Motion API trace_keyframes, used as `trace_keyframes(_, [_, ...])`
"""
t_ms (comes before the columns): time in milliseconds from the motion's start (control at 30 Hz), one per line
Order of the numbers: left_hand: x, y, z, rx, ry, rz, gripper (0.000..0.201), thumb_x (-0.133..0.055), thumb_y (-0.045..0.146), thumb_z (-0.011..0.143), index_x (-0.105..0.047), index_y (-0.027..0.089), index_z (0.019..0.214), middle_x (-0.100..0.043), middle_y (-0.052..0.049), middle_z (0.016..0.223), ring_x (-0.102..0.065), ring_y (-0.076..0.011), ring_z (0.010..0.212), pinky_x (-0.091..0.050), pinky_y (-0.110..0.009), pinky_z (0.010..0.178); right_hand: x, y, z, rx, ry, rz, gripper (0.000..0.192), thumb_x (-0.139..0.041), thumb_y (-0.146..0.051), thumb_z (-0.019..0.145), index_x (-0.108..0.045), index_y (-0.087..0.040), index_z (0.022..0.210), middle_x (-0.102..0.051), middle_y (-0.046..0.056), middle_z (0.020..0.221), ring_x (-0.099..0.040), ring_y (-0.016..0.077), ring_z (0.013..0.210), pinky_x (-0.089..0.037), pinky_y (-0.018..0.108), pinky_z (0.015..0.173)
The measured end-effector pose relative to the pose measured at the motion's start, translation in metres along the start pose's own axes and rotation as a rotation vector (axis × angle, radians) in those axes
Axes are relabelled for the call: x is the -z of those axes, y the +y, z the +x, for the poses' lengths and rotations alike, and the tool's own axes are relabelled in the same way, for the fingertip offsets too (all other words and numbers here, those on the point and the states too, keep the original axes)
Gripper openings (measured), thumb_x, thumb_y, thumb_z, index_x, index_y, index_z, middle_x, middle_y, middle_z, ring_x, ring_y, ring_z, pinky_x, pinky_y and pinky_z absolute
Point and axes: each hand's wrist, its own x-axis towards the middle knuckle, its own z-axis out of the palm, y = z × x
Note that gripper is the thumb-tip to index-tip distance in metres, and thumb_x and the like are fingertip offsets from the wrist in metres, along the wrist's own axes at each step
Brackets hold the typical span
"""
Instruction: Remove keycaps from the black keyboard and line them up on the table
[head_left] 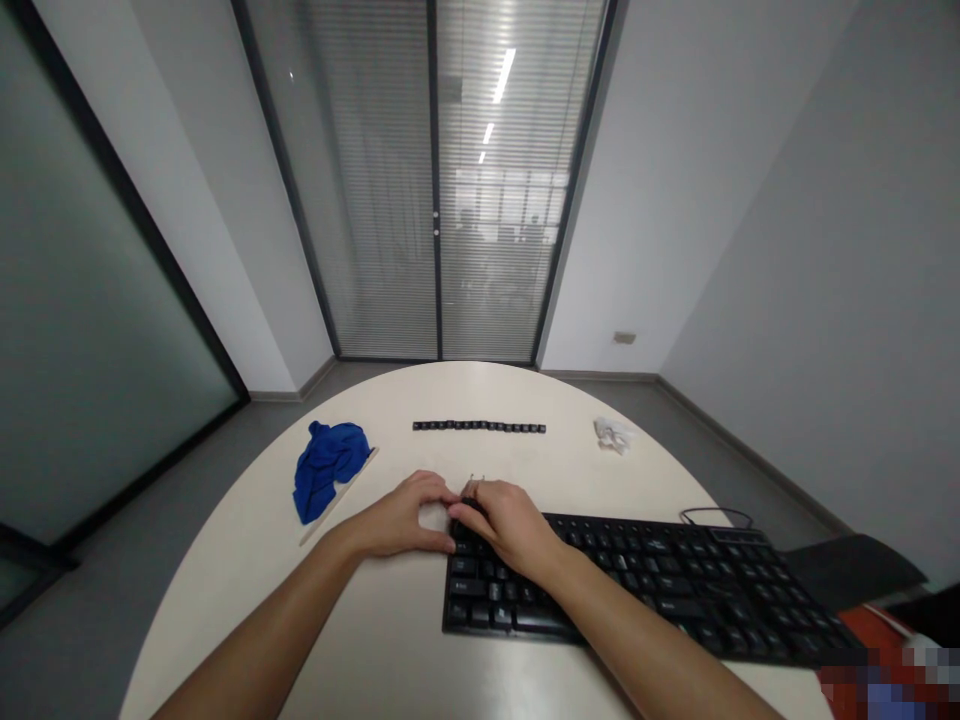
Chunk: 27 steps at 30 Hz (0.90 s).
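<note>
Your right hand (504, 520) pinches a thin wire tool at the black plastic keyboard (645, 590)'s upper left corner; left hand (405, 515) curls just beside, pressing the round cream table (390, 650). Pull crookedly and a keycap could spring off the table.

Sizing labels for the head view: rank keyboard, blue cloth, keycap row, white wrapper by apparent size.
1. keyboard, largest, though also nearest the camera
2. blue cloth
3. keycap row: longer than the cloth but very thin, so the order of these two is unsure
4. white wrapper, smallest
</note>
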Motion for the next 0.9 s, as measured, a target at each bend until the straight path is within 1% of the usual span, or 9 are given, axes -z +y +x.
trace_keyframes(67, [0.0, 0.0003, -0.0002, -0.01, 0.014, -0.05, 0.044, -0.079, 0.045, 0.072, -0.067, 0.021, 0.107, -0.063, -0.006, 0.113, -0.053, -0.0223, 0.113, -0.039, -0.035, 0.102, 0.001, -0.0009, -0.0025, 0.012, -0.005, 0.053, 0.034, -0.044, -0.047, 0.099, -0.066, -0.021, 0.091, -0.07, 0.005, 0.09, -0.064, 0.0191, 0.085, -0.043, 0.027, 0.076])
trace_keyframes(133, [-0.0002, 0.0012, 0.0001, -0.019, 0.023, -0.098, 0.038, -0.076, 0.043, 0.076, -0.068, 0.02, 0.105, -0.064, -0.007, 0.115, -0.057, -0.0208, 0.11, -0.041, -0.034, 0.101, 0.002, -0.0005, -0.004, -0.024, -0.004, 0.105, 0.035, -0.044, -0.047, 0.099, -0.067, -0.021, 0.093, -0.072, 0.005, 0.091, -0.066, 0.0192, 0.086, -0.045, 0.027, 0.078])
trace_keyframes(233, [-0.0008, 0.004, 0.0013, -0.032, 0.022, -0.141, 0.029, -0.073, 0.04, 0.079, -0.07, 0.02, 0.1, -0.067, -0.006, 0.111, -0.061, -0.0193, 0.106, -0.043, -0.033, 0.099, 0.003, 0.0007, -0.0045, -0.094, -0.005, 0.149, 0.038, -0.042, -0.049, 0.099, -0.068, -0.022, 0.093, -0.074, 0.004, 0.087, -0.069, 0.0195, 0.083, -0.046, 0.027, 0.076])
trace_keyframes(333, [-0.0017, 0.0063, 0.0024, -0.041, 0.029, -0.173, 0.026, -0.073, 0.038, 0.08, -0.071, 0.02, 0.098, -0.069, -0.005, 0.105, -0.062, -0.0191, 0.101, -0.045, -0.033, 0.096, 0.0031, 0.0008, -0.0038, -0.129, 0.004, 0.154, 0.039, -0.041, -0.049, 0.1, -0.068, -0.022, 0.089, -0.075, 0.004, 0.084, -0.07, 0.0197, 0.081, -0.046, 0.026, 0.075])
trace_keyframes(600, [-0.0053, 0.0035, 0.0032, -0.012, 0.076, -0.218, 0.025, -0.078, 0.035, 0.075, -0.068, 0.016, 0.089, -0.07, -0.006, 0.098, -0.064, -0.0202, 0.096, -0.046, -0.033, 0.092, 0.0024, -0.0018, -0.0013, -0.172, 0.006, 0.172, 0.033, -0.042, -0.043, 0.101, -0.066, -0.022, 0.091, -0.076, 0.002, 0.083, -0.071, 0.0191, 0.081, -0.046, 0.025, 0.072])
trace_keyframes(700, [-0.0065, 0.0009, 0.0033, -0.003, 0.077, -0.221, 0.024, -0.078, 0.033, 0.074, -0.068, 0.016, 0.088, -0.07, -0.006, 0.099, -0.064, -0.0204, 0.096, -0.046, -0.033, 0.092, 0.0, -0.0001, -0.0009, -0.187, 0.014, 0.183, 0.031, -0.042, -0.04, 0.101, -0.065, -0.022, 0.09, -0.076, 0.002, 0.081, -0.071, 0.0188, 0.08, -0.046, 0.025, 0.072])
trace_keyframes(900, [-0.0075, -0.0018, 0.0031, 0.008, 0.083, -0.253, 0.024, -0.079, 0.031, 0.074, -0.07, 0.017, 0.092, -0.071, -0.006, 0.101, -0.064, -0.0204, 0.098, -0.046, -0.033, 0.094, -0.0045, 0.0067, 0.0014, -0.227, 0.074, 0.312, 0.035, -0.042, -0.046, 0.1, -0.061, -0.021, 0.084, -0.075, 0.002, 0.074, -0.07, 0.018, 0.073, -0.047, 0.026, 0.073])
